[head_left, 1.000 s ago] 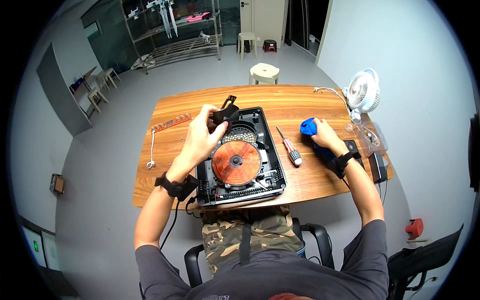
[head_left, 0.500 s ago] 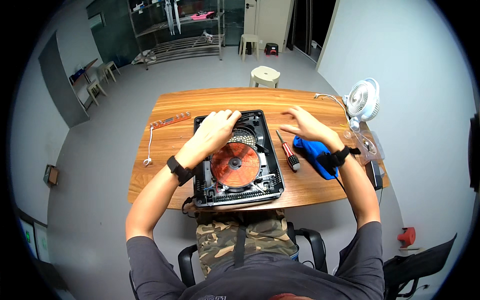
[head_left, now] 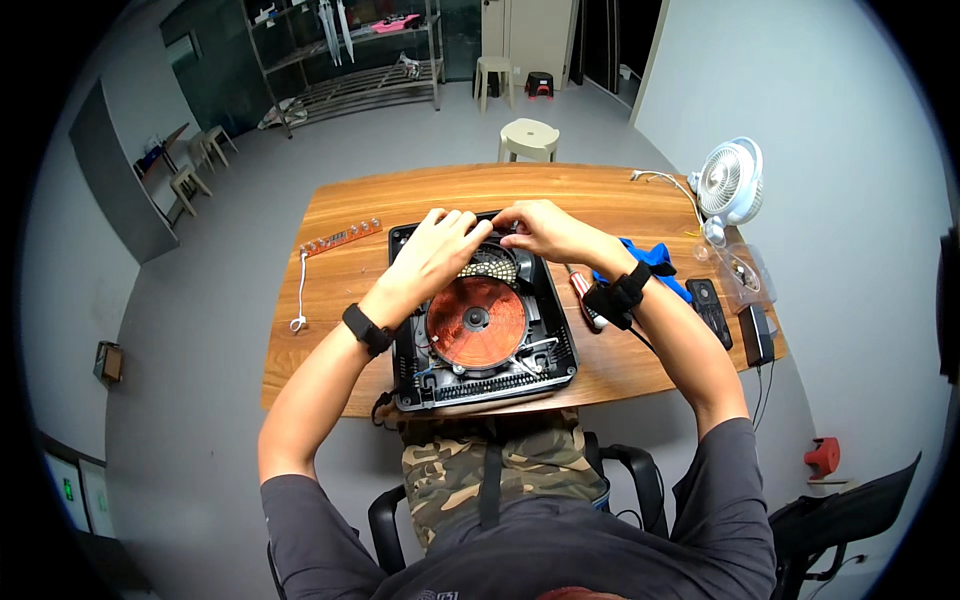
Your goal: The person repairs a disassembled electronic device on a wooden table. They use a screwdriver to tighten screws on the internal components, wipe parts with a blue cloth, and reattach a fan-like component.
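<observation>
One open black appliance housing (head_left: 564, 335), shallow and roughly rectangular, laid flat on the wooden table (head_left: 600, 200) near its front edge, interior upward. Fitted inside: one flat copper-coloured coil disc (head_left: 492, 340), roughly central, and one round mesh (head_left: 490, 269) toward the far end. Left hand (head_left: 440, 255): placed palm down over the far left part of the housing, fingers curled together; whether anything is gripped beneath them cannot be told. Right hand (head_left: 545, 232): set beside it at the far rim, thumb and fingertips drawn close; whether a small part is pinched there cannot be told. Handling, as judged: the housing is taken to be stiff moulded plastic, moderate in weight, its smooth outer sides likely to be somewhat slippery. The coil disc is judged the fragile item, its surface easily scuffed, and the thin wires (head_left: 541, 343) by its front right edge easily snagged. Hold is best taken at the outer rim on both long sides, with the coil disc left unpressed; the mesh is better steadied by its surround than pushed at its centre. Placed right of the housing: one red-and-white screwdriver (head_left: 581, 287) and one blue cloth (head_left: 662, 262), soft and crumpled.
</observation>
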Demonstrator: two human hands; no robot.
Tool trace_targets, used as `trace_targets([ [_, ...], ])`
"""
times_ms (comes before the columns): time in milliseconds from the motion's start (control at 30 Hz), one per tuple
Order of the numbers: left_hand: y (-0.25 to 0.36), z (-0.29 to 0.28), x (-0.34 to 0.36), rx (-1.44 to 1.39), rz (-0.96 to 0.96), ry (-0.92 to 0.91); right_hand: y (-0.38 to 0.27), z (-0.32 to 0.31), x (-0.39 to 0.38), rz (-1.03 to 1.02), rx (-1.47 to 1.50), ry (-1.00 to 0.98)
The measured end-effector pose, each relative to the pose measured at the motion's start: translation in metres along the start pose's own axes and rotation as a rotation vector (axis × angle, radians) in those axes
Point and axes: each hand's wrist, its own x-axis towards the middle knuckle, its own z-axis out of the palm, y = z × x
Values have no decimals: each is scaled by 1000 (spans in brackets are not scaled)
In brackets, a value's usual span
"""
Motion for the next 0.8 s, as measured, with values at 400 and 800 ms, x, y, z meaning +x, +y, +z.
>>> trace_targets([
  [400,-29,-18,-3,-512,-346,-184,19,5,5,-64,-70,217],
  [800,-49,27,-15,-491,-361,-141,34,28,9,27,-215,123],
])
